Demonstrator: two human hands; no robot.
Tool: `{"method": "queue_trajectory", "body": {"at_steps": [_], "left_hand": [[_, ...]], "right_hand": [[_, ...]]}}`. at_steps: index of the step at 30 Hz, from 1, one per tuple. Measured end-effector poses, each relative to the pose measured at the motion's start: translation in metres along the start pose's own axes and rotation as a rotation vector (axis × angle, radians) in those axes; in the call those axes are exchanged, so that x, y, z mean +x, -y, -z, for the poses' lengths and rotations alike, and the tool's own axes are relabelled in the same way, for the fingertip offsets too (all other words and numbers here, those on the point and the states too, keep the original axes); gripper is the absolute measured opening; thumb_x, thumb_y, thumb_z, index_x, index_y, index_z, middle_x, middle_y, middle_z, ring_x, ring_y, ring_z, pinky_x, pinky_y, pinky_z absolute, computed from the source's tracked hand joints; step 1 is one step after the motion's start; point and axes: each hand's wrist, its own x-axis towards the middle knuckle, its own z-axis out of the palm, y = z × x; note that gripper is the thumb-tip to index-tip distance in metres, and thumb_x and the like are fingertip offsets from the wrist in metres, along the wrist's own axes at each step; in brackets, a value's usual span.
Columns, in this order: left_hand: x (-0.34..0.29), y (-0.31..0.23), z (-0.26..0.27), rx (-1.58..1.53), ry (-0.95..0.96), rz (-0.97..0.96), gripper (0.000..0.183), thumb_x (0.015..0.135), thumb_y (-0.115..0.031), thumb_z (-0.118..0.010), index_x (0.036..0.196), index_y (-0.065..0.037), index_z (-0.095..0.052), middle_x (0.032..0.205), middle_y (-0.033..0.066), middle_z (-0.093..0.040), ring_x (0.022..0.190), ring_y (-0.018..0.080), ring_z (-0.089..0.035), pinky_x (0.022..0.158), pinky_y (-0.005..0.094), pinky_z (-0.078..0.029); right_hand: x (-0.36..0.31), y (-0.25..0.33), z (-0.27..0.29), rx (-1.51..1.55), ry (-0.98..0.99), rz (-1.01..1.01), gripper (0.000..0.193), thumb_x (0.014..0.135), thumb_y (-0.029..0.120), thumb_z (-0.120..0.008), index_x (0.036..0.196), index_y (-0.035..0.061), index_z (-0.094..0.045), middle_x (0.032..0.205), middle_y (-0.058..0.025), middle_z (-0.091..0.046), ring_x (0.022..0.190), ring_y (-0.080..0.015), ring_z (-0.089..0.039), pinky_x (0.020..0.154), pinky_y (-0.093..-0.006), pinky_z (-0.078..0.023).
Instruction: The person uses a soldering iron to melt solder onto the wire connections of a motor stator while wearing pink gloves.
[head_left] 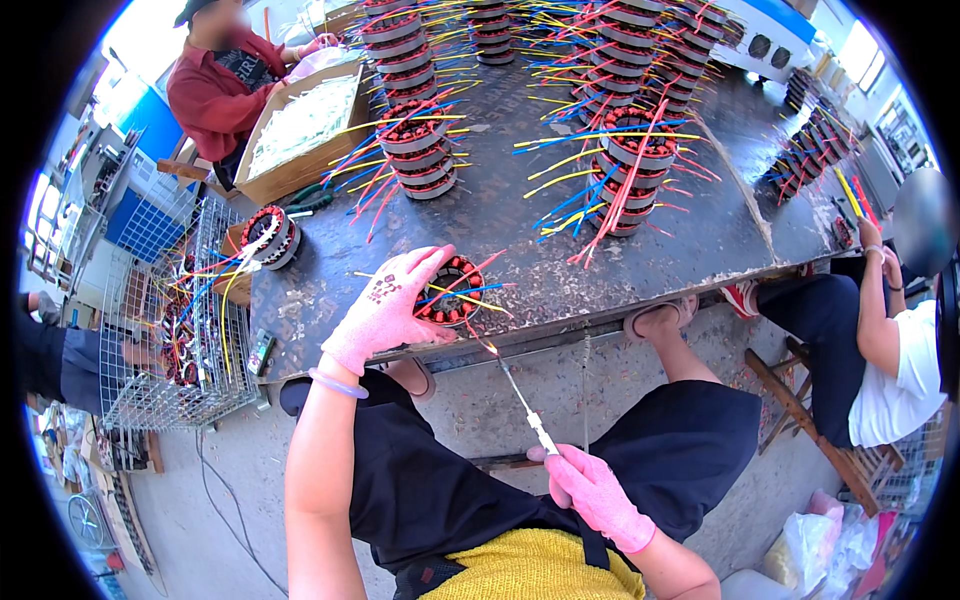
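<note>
We find the left hand clasping one wound stator at the counter edge, the right hand pinching a thin probe tool toward it, with many stacked stators apparently awaiting.

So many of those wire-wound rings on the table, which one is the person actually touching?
The single ring at the table's near edge, under the pink-gloved left hand. The others sit in stacks farther back, untouched.
</note>
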Motion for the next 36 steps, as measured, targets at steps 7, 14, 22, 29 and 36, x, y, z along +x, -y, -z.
{"method": "queue_trajectory", "body": {"at_steps": [7,14,22,29,36], "left_hand": [[0.0005,-0.004,0.0016,-0.031,0.013,0.012,0.104,0.058,-0.026,-0.09,0.149,-0.007,-0.043,0.145,0.0174,-0.048,0.134,0.0359,-0.046,0.113,0.0424,-0.037],[0.0017,-0.0039,0.0021,-0.041,0.021,0.016,0.103,0.059,-0.025,-0.09,0.148,-0.004,-0.043,0.145,0.0172,-0.048,0.134,0.0353,-0.045,0.113,0.0417,-0.036],[0.0025,-0.003,0.0014,-0.024,0.021,0.008,0.103,0.059,-0.026,-0.09,0.147,-0.003,-0.043,0.145,0.0185,-0.049,0.134,0.0359,-0.046,0.113,0.0419,-0.036],[0.0015,-0.0022,0.0019,-0.026,0.022,0.006,0.103,0.058,-0.026,-0.09,0.148,-0.003,-0.043,0.145,0.0188,-0.049,0.134,0.0364,-0.046,0.113,0.0421,-0.036],[0.0018,-0.0034,0.0015,-0.044,0.022,0.006,0.104,0.058,-0.025,-0.09,0.148,-0.003,-0.043,0.145,0.0186,-0.048,0.134,0.0363,-0.046,0.113,0.0421,-0.036]], "right_hand": [[0.0025,-0.0076,0.0028,-0.004,0.011,0.004,0.04,0.105,0.033,-0.048,0.128,0.0032,-0.062,0.065,0.0026,-0.049,0.058,-0.0051,-0.041,0.055,-0.0236,-0.035],[0.0008,-0.0024,0.0016,-0.018,-0.002,-0.008,0.04,0.105,0.034,-0.048,0.127,0.0039,-0.062,0.064,0.0021,-0.05,0.057,-0.0054,-0.041,0.055,-0.0243,-0.036],[0.0018,-0.0048,0.003,-0.01,0.012,0.009,0.04,0.105,0.033,-0.048,0.127,0.0032,-0.062,0.065,0.0019,-0.05,0.058,-0.0057,-0.043,0.055,-0.0242,-0.036],[0.0012,-0.0041,0.0018,0.024,0.013,0.019,0.04,0.105,0.032,-0.049,0.128,0.0021,-0.062,0.066,0.0024,-0.05,0.06,-0.0055,-0.044,0.055,-0.0235,-0.036],[0.0021,-0.0052,0.0005,0.061,0.015,0.012,0.04,0.105,0.033,-0.049,0.127,0.0016,-0.061,0.067,0.0029,-0.05,0.061,-0.0058,-0.044,0.055,-0.0236,-0.036]]}}
